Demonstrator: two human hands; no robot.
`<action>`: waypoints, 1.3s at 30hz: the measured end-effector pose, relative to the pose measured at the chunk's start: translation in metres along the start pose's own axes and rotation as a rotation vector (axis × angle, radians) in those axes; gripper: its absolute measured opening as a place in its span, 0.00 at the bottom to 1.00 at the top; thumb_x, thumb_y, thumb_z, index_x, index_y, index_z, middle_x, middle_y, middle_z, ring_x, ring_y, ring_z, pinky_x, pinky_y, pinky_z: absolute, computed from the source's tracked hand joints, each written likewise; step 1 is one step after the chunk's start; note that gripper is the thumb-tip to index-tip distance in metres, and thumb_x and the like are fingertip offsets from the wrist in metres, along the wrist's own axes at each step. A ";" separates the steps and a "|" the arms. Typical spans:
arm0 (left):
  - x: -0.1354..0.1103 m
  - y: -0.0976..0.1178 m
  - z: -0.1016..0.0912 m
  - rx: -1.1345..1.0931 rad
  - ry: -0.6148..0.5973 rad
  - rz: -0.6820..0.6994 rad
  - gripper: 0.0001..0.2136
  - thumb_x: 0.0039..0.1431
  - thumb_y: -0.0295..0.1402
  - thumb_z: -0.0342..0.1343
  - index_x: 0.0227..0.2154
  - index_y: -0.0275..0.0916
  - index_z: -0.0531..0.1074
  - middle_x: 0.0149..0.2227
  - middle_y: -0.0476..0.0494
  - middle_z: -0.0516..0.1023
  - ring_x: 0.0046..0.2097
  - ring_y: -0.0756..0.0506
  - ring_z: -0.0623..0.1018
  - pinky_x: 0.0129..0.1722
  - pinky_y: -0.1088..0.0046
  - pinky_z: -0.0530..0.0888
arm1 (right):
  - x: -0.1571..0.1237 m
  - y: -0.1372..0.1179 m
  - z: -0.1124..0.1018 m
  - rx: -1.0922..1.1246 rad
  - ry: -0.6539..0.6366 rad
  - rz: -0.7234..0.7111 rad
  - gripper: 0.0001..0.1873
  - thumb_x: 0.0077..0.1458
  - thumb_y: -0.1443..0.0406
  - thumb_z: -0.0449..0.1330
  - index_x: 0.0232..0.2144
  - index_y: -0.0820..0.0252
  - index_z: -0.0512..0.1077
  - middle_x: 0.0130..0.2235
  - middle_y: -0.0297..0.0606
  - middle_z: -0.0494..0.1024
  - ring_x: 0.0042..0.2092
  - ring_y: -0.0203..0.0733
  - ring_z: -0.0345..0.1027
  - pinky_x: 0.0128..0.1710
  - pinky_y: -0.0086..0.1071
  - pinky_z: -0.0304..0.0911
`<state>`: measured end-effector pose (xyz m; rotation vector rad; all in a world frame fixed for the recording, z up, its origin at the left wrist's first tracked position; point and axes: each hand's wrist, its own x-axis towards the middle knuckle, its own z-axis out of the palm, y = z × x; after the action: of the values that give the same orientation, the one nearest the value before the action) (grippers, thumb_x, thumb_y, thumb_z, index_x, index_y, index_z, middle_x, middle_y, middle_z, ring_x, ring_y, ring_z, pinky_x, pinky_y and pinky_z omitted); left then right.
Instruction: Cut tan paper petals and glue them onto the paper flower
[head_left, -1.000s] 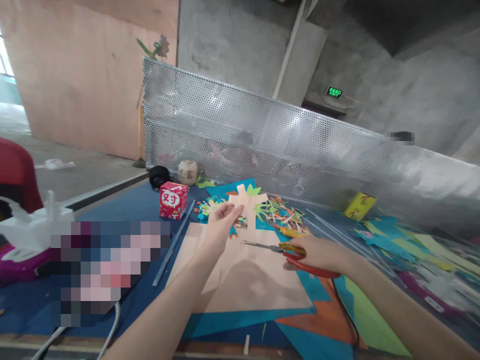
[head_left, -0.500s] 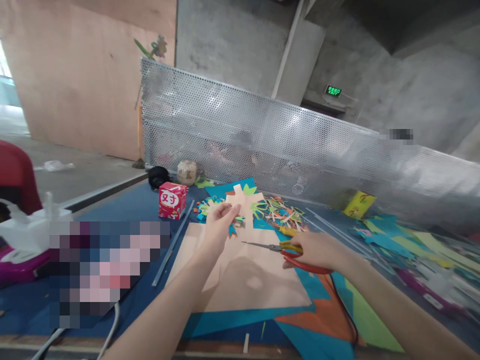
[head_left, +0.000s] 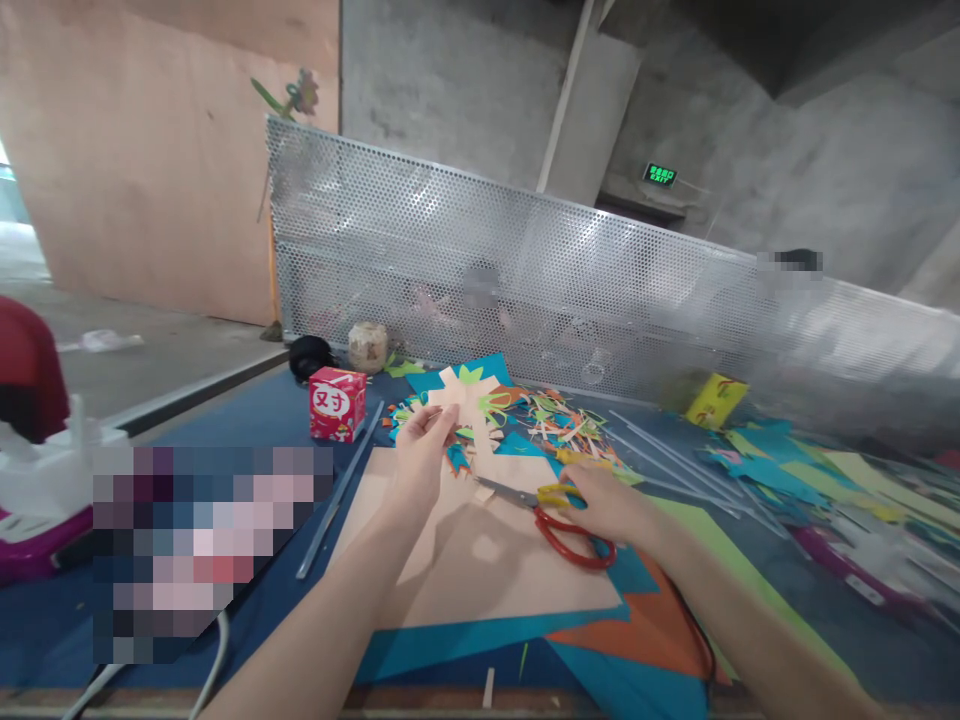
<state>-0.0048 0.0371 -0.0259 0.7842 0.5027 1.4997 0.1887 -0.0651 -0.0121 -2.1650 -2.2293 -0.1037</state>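
While the peach paper cutout is pinched by the left hand at eleven o'clock from the scissors, it could be nicked if these slipped, apparently gripped only by their yellow handle in the right hand.
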 end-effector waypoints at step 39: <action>-0.001 -0.002 0.001 0.063 -0.029 0.016 0.10 0.36 0.32 0.63 0.21 0.36 0.66 0.19 0.55 0.66 0.22 0.56 0.67 0.23 0.82 0.65 | -0.017 -0.018 0.044 0.371 0.231 -0.328 0.10 0.55 0.69 0.48 0.38 0.60 0.66 0.41 0.41 0.72 0.44 0.39 0.64 0.44 0.33 0.60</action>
<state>-0.0022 0.0358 -0.0270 0.8597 0.5250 1.4915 0.1719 -0.0790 -0.0577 -1.5148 -2.2329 0.0472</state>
